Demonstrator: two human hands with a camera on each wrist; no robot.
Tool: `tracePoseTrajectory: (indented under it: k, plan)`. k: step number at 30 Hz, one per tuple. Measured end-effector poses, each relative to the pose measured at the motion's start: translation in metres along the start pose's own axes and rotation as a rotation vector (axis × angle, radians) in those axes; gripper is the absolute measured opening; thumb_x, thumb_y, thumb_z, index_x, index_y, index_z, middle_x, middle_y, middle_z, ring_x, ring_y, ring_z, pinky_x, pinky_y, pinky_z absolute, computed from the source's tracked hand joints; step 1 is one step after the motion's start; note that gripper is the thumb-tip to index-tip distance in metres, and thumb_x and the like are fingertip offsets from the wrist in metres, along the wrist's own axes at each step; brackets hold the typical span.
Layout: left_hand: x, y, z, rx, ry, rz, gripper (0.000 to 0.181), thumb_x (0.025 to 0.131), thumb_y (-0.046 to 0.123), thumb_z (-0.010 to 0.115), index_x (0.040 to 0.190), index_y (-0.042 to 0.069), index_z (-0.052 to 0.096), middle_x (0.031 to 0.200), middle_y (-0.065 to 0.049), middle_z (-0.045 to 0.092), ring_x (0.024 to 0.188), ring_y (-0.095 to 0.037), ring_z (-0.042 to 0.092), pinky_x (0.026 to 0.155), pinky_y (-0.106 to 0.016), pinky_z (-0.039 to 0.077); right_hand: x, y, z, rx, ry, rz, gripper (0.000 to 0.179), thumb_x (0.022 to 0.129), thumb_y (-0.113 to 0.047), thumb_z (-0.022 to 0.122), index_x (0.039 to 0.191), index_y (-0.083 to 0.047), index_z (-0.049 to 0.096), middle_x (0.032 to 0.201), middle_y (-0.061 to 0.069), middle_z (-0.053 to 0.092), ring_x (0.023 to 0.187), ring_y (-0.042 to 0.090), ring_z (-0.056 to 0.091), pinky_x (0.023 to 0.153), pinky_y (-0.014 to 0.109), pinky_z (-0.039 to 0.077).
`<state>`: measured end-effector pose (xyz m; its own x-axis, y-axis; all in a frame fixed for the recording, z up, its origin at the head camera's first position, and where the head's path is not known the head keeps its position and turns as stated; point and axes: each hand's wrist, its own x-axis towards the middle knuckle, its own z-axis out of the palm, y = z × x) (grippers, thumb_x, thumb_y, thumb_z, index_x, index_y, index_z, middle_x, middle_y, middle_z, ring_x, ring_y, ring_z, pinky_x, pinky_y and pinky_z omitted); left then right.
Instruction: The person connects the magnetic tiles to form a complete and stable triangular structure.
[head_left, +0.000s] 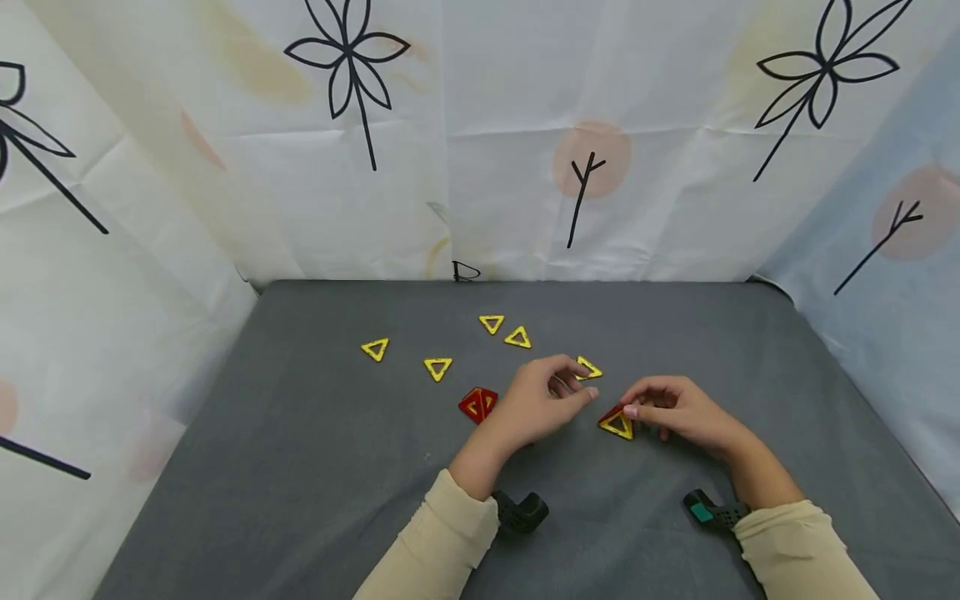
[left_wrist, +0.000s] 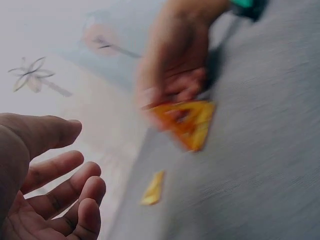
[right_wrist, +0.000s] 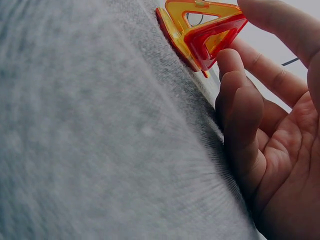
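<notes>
My right hand [head_left: 678, 408] pinches a small pyramid of red and yellow plastic triangle tiles [right_wrist: 210, 42] between thumb and fingers. The pyramid's lower edge is close to the grey cloth; the right wrist view shows red and yellow sides joined. Left of it, my left hand [head_left: 536, 400] hovers with its fingers loosely spread and nothing between them. By its fingertips lies a yellow triangle tile [head_left: 596, 372], partly hidden by the fingers. A second red and yellow tile shape [head_left: 477, 393] stands on the cloth beside the left hand. The left wrist view is blurred.
Farther back on the grey cloth-covered table [head_left: 315, 467] lie several flat yellow triangles, one at the left [head_left: 367, 347]. Patterned white curtains [head_left: 510, 83] enclose the table at the back and sides. Dark camera mounts [head_left: 525, 512] sit on both wrists.
</notes>
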<state>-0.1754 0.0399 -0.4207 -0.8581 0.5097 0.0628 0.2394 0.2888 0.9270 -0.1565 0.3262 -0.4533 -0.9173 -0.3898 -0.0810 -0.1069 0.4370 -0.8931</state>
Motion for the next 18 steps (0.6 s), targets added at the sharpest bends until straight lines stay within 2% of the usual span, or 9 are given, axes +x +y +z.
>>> tracePoseTrajectory:
  k: [4,7,12,15,18]
  plan:
    - [-0.003,-0.001,-0.032,0.000,0.111,-0.010,0.025,0.102,0.032,0.073,0.123,0.018,0.074,0.107,0.002,0.071,0.095,-0.011,0.067,0.083,-0.034,0.057,0.001,0.000,0.000,-0.004,0.011,0.016,0.015,0.102,-0.016,0.072,0.112,-0.005,0.074,0.090,0.006,0.069,0.070,0.021,0.059,0.056,0.035,0.053]
    - [-0.007,-0.009,-0.058,0.030,0.214,-0.044,0.025,0.102,0.030,0.074,0.123,0.017,0.074,0.110,-0.001,0.072,0.099,-0.017,0.067,0.087,-0.040,0.058,0.001,0.000,0.000,-0.001,0.019,0.007,0.013,0.102,-0.016,0.073,0.109,-0.005,0.074,0.086,0.005,0.069,0.068,0.021,0.059,0.055,0.035,0.053]
    - [-0.015,-0.033,-0.094,0.182,0.401,-0.171,0.033,0.101,0.029,0.074,0.128,0.009,0.072,0.123,-0.012,0.069,0.110,-0.030,0.066,0.093,-0.050,0.057,0.001,0.001,0.000,0.006,0.028,-0.004,0.010,0.100,-0.014,0.075,0.104,-0.006,0.073,0.082,0.001,0.066,0.067,0.021,0.058,0.053,0.035,0.052]
    - [-0.022,-0.044,-0.110,0.256,0.447,-0.264,0.039,0.100,0.028,0.075,0.131,0.004,0.070,0.131,-0.019,0.064,0.119,-0.037,0.063,0.097,-0.054,0.055,0.001,0.001,0.001,0.004,0.030,-0.002,0.010,0.099,-0.014,0.076,0.103,-0.005,0.073,0.081,-0.001,0.065,0.067,0.020,0.058,0.053,0.035,0.052]
    - [-0.028,-0.053,-0.122,0.300,0.442,-0.339,0.044,0.098,0.027,0.077,0.133,0.002,0.068,0.135,-0.021,0.061,0.124,-0.040,0.061,0.099,-0.056,0.053,0.001,0.001,0.001,0.008,0.036,0.001,0.011,0.099,-0.014,0.076,0.103,-0.005,0.072,0.081,-0.002,0.065,0.067,0.019,0.058,0.053,0.035,0.051]
